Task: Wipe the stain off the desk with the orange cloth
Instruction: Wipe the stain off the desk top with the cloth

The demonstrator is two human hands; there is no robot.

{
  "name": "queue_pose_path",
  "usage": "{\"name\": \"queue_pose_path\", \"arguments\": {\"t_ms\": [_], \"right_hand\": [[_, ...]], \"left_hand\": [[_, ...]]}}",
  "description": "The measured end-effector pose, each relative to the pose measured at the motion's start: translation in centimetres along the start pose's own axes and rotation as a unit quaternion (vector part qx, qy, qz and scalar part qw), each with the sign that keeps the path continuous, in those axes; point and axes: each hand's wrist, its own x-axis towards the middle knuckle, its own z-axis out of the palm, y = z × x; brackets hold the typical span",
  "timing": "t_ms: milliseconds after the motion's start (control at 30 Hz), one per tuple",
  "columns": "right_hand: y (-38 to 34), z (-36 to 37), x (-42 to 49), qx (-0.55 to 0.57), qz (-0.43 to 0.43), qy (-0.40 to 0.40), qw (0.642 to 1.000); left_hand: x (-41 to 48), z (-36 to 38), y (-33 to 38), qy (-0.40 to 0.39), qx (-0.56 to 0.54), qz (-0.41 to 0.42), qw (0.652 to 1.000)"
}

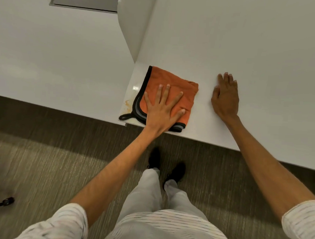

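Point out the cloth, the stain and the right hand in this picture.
cloth (pixel 174 84): head view, on its bare orange upper part.
stain (pixel 128 104): head view, on the brownish marks at the desk corner, left of the cloth.
right hand (pixel 226 99): head view, on its back, flat on the desk.

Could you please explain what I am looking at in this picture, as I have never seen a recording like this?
There is no machine here. A person wears a camera on the head, so the single picture looks down along their own arms. The left hand lies flat, fingers spread, pressing a folded orange cloth onto the corner of a white desk. Nothing is gripped; the palm simply pushes down. A brownish stain shows on the desk just left of the cloth, not yet wiped. The right hand rests flat on the bare desk beside it. Below are the person's legs, dark shoes and carpet.
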Motion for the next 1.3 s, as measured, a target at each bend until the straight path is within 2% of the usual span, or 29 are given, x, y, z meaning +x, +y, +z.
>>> {"name": "queue_pose_path", "arguments": {"t_ms": [167, 333, 500, 800, 1033, 1300], "right_hand": [[-0.3, 0.4, -0.7, -0.07, 0.003, -0.025, 0.997], [-0.4, 0.4, -0.6, -0.077, 0.008, -0.036, 0.996], [-0.6, 0.4, -0.8, -0.072, 0.014, -0.033, 0.997], [-0.9, 0.1, -1.0, -0.071, 0.024, -0.039, 0.996], [-0.4, 0.4, -1.5, -0.079, 0.017, -0.032, 0.996], [-0.9, 0.4, -1.4, -0.076, 0.03, -0.021, 0.996]], "left_hand": [[3.3, -0.7, 0.5, -0.004, 0.001, -0.052, 0.999], [0.5, 0.0, -0.2, -0.012, -0.019, -0.009, 1.0], [-2.2, 1.0, 0.8, -0.002, -0.011, -0.006, 1.0], [5.2, -0.6, 0.5, 0.001, -0.017, -0.02, 1.0], [0.5, -1.2, -3.7, 0.033, -0.03, -0.093, 0.995], [-5.4, 1.1, -0.2, 0.052, -0.041, -0.068, 0.996]]}}
